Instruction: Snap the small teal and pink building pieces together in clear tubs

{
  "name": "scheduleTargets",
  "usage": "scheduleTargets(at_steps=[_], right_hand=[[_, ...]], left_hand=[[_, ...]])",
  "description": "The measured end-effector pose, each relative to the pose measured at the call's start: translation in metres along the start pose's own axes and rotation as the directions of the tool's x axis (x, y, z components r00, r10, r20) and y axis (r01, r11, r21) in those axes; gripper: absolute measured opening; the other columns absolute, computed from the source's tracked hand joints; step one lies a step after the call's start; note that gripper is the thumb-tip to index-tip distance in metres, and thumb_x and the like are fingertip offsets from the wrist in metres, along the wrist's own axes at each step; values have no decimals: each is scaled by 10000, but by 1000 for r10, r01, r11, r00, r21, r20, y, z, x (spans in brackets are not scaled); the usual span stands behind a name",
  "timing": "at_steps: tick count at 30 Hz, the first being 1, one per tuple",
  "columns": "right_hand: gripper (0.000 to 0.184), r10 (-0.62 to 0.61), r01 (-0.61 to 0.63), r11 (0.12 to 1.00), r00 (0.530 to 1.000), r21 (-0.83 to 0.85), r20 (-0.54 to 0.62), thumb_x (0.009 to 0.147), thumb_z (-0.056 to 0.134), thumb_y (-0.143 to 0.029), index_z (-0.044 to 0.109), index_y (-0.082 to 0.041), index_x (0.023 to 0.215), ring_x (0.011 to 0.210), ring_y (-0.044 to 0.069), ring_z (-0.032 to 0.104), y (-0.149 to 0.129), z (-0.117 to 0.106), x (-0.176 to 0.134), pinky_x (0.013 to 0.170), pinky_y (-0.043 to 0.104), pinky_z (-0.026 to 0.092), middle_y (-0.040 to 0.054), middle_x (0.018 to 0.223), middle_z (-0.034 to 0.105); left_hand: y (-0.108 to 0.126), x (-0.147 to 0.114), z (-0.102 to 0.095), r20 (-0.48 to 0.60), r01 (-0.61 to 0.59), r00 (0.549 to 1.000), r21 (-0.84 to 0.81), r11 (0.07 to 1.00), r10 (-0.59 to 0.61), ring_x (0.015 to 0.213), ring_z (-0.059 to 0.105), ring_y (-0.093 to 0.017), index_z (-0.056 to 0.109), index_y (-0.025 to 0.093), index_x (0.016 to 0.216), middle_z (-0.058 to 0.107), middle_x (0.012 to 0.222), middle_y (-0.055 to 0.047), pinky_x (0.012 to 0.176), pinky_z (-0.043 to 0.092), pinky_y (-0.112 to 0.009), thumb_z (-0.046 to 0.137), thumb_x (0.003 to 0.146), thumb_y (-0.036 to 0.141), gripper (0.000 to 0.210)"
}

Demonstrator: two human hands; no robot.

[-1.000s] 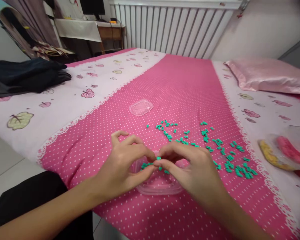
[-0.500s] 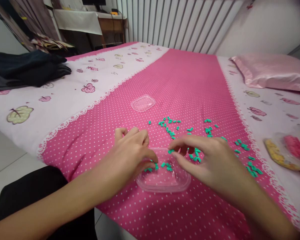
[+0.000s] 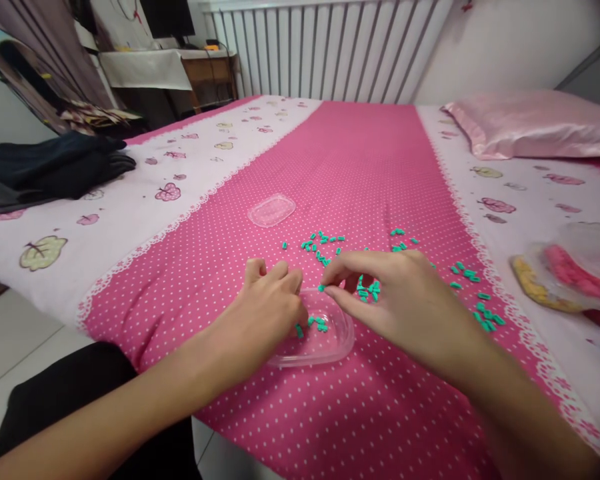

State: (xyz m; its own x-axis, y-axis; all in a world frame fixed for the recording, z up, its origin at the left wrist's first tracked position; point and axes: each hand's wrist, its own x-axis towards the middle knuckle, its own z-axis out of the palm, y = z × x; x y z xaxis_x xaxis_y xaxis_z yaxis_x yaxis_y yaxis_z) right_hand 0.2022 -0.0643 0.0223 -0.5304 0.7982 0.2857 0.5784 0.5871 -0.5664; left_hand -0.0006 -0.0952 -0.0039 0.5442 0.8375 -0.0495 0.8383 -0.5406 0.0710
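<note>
A clear plastic container (image 3: 313,359) sits on the bed in front of me with several small green pieces (image 3: 321,325) in it. Curled over its left side is my left hand (image 3: 275,303), closed, with its fingertips low by the green pieces; what they grip is hidden. My right hand (image 3: 380,290) pinches one small green piece (image 3: 321,288) between thumb and index finger, just above the container's far rim. Many more loose green pieces (image 3: 487,317) are scattered on the pink dotted cover beyond and to the right, some hidden behind my right hand.
A clear lid (image 3: 271,211) lies farther back on the pink cover (image 3: 360,153). Stacked at the right are clear containers with yellow (image 3: 535,283) and pink pieces (image 3: 573,272). A pink pillow (image 3: 530,127) is at the far right, dark folded clothes (image 3: 50,167) at the left.
The view has shifted slightly. My right hand, still pinching a green piece, stays over the far rim, and my left hand has closed in over the container's left side.
</note>
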Motion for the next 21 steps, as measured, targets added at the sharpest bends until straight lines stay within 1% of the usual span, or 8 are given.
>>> scheduleTargets(at_steps=[3, 5, 9, 11, 13, 16, 18, 21], right_hand=[[189, 49, -44, 998, 993, -42, 109, 850, 704, -79, 745, -261, 822, 626, 108, 645, -1, -1, -2, 602, 266, 371, -88, 718, 742], [170, 63, -46, 994, 980, -97, 187, 872, 713, -107, 754, -268, 836, 661, 128, 638, -4, 1, -2, 629, 288, 361, -71, 727, 737], [97, 4, 74, 972, 944, -225, 329, 892, 760, -163, 770, -243, 837, 835, 189, 639, -9, 20, 1, 744, 339, 358, -8, 822, 751], [88, -55, 156, 938, 948, -308, 312, 846, 823, -201, 774, -240, 784, 899, 220, 614, -7, 35, 1, 761, 361, 330, 22, 869, 740], [135, -121, 207, 903, 963, -376, 240, 768, 891, -251, 771, -259, 709, 904, 236, 580, -2, 48, -1, 753, 374, 294, 33, 862, 707], [213, -240, 279, 885, 959, -371, 150, 646, 964, -304, 753, -293, 623, 853, 228, 530, 6, 62, -4, 727, 368, 251, 20, 788, 644], [236, -300, 328, 876, 945, -353, 132, 598, 987, -299, 753, -300, 629, 839, 225, 514, 9, 65, -5, 716, 357, 242, 16, 775, 627], [282, -338, 362, 858, 932, -363, 131, 545, 1010, -281, 767, -286, 688, 815, 217, 506, 8, 60, -5, 705, 345, 249, 18, 784, 629]], left_hand=[[-4, 0, 2, -65, -9, 998, 9, 1000, 9, 896, 425, -224, 784, 276, 771, 497, 847, -18, 813, 187, -412, 785, 879, 185, 142], [-9, -3, 1, -112, -26, 993, -24, 999, 23, 875, 418, -215, 791, 294, 796, 488, 839, -11, 810, 183, -409, 789, 879, 200, 125], [-24, -13, -4, -167, -12, 986, -114, 993, -8, 806, 406, -184, 792, 306, 759, 462, 799, 6, 794, 169, -405, 774, 901, 249, 154], [-31, -19, -5, -187, -23, 982, -141, 990, -4, 800, 412, -174, 790, 296, 771, 458, 811, 11, 807, 174, -404, 761, 908, 227, 156], [-36, -24, -5, -223, -62, 975, -171, 983, 23, 818, 426, -175, 788, 280, 824, 466, 844, 8, 821, 181, -400, 728, 933, 229, 135], [-40, -29, -6, -294, -103, 955, -234, 967, 31, 853, 448, -179, 777, 257, 876, 475, 877, 3, 834, 190, -391, 648, 990, 278, 174], [-41, -30, -8, -334, -114, 942, -282, 953, 14, 868, 461, -175, 773, 257, 906, 473, 878, 8, 842, 195, -384, 621, 1004, 278, 181], [-44, -30, -10, -372, -117, 928, -336, 935, -17, 871, 475, -166, 773, 265, 933, 476, 863, 16, 842, 204, -376, 630, 993, 279, 155]])
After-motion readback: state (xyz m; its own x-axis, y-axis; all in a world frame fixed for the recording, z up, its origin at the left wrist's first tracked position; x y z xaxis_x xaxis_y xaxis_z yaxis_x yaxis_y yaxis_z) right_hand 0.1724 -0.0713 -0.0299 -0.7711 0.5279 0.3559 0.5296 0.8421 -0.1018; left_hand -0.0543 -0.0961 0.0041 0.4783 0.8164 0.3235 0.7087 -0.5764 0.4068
